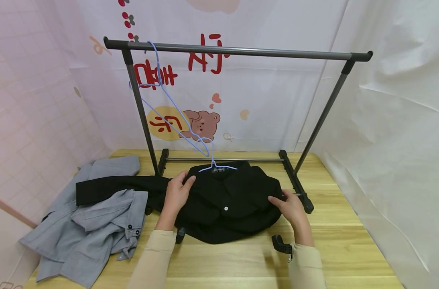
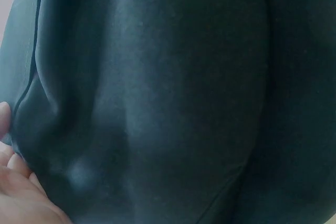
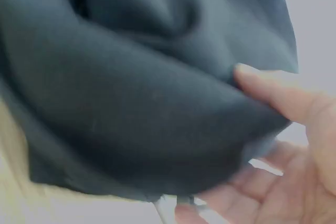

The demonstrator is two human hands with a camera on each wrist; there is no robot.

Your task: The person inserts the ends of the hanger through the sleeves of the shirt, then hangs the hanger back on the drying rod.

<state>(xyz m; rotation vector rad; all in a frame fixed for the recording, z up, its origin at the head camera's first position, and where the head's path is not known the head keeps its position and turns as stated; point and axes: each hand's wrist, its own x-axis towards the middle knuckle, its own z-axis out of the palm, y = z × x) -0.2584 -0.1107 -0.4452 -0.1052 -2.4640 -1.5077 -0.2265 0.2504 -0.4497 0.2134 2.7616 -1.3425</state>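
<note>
A black shirt (image 1: 208, 200) with a white button lies over the wooden table, one sleeve stretched out to the left. A thin blue hanger (image 1: 214, 163) sits in its collar, the arms partly hidden by the cloth. My left hand (image 1: 177, 193) holds the shirt at its left shoulder, thumb on top. At the opposite shoulder, my right hand (image 1: 291, 206) pinches the fabric between thumb and fingers. The right wrist view shows the thumb (image 3: 262, 85) over a fold of black cloth with the other fingers underneath. Black fabric (image 2: 173, 93) fills most of the left wrist view.
A dark metal clothes rack (image 1: 241, 51) stands behind and around the shirt. Another blue hanger (image 1: 176, 106) hangs tilted from the left end of its rail. A grey-blue garment (image 1: 96, 224) lies crumpled at the left, partly under the black sleeve. Printed white cloth surrounds the table.
</note>
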